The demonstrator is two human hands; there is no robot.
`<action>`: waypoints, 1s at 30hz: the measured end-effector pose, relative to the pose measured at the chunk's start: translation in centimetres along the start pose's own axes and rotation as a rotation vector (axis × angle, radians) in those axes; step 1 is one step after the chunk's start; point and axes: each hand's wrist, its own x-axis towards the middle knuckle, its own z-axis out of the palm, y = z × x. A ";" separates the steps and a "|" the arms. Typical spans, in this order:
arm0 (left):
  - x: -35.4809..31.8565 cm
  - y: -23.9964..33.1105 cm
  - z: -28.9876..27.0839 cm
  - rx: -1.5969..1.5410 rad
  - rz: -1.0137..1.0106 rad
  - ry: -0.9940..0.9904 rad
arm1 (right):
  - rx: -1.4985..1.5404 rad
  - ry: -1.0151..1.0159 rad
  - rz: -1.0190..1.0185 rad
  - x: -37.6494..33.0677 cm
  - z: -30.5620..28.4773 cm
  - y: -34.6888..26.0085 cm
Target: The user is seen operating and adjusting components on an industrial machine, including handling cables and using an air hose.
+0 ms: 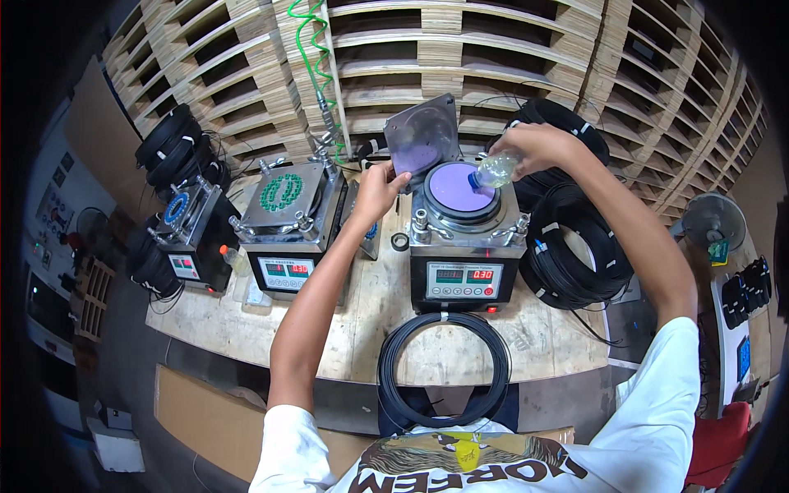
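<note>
My right hand is closed around a small clear plastic bottle. The bottle tilts down to the left, its blue cap end over a round purple polishing pad. The pad sits on top of a benchtop polishing machine with a lit display. At the pad's left, my left hand grips the lower left edge of a square metal plate. That plate is held tilted up behind the pad, with a purple patch on its face. Some of the left fingers are hidden behind the plate.
Two similar machines stand at the left: one with green fittings, one with blue. An orange-capped bottle is between them. Black cable coils lie at the front edge and right. A green coiled hose hangs before stacked pallets.
</note>
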 end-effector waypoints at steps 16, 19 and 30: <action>-0.7 18.7 4.8 -0.429 0.092 -0.098 | 1.655 0.822 -0.114 -6.6 7.6 -5.4; -0.2 19.0 5.6 -0.328 0.179 -0.191 | 1.662 0.830 -0.125 -6.2 8.5 -7.2; -8.3 14.4 -4.6 -0.216 0.029 0.399 | 1.467 0.966 0.154 -6.9 12.4 -6.1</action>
